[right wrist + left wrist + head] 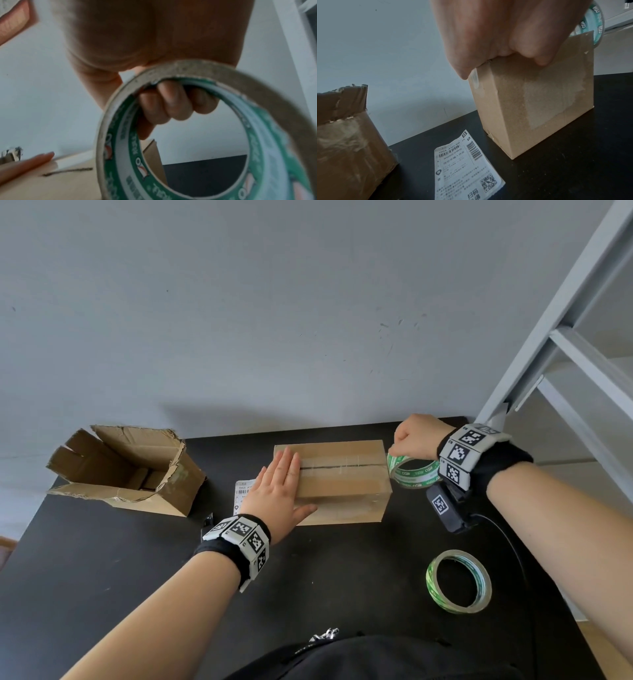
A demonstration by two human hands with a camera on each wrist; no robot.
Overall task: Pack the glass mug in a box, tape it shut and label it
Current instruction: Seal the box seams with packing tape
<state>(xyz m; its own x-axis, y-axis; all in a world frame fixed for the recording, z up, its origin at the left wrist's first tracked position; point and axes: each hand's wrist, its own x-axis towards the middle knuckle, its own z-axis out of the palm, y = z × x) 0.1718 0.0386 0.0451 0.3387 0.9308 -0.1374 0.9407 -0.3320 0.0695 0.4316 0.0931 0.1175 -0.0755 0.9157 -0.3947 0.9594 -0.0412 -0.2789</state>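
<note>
Currently two boxes [339,481] [126,467], two tape rolls [412,472] [459,581]; left hand [277,491] flat, right hand [416,436] gripping roll.

My head camera looks steeply down on the black table [342,577] from above. Both wrist cameras sit close, low, facing the closed box [539,101], their shared ground.

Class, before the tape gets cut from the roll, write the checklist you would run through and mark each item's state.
1. Left hand presses flat on the box: ok.
2. Right hand has a grip on the tape roll: ok.
3. Flaps closed, seam showing: ok.
4. Tape covers the whole seam: cannot tell.
5. Label lies ready beside the box: ok.
6. Mug inside: cannot tell.
</note>
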